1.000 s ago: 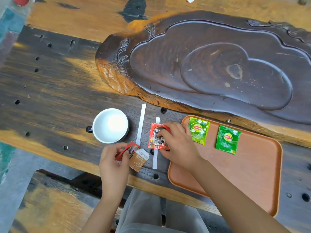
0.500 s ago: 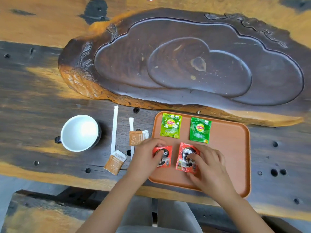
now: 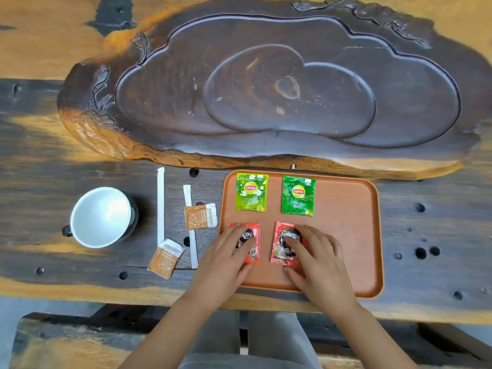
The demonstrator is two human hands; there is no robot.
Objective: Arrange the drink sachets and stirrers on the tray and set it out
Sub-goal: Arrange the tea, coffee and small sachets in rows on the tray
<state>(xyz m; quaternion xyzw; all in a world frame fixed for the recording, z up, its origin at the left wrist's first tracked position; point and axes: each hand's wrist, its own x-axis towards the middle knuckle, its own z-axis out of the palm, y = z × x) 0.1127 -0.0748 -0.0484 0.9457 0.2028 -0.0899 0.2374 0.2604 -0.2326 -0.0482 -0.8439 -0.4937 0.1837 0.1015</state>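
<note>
- A rectangular orange-brown wooden tray [image 3: 351,235] sits on the dark plank table [image 3: 40,155].
- Left hand [image 3: 226,259], fingers flat, presses one red coffee sachet [image 3: 254,258] onto the tray.
- Right hand [image 3: 316,259], flat, covers another red coffee sachet [image 3: 279,249] alongside.

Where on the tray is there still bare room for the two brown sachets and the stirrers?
The tray's right part is bare, from the dark green tea sachet and the right hand out to the rim. The left half is crowded: light green sachet, two red coffee sachets and the left hand.
</note>
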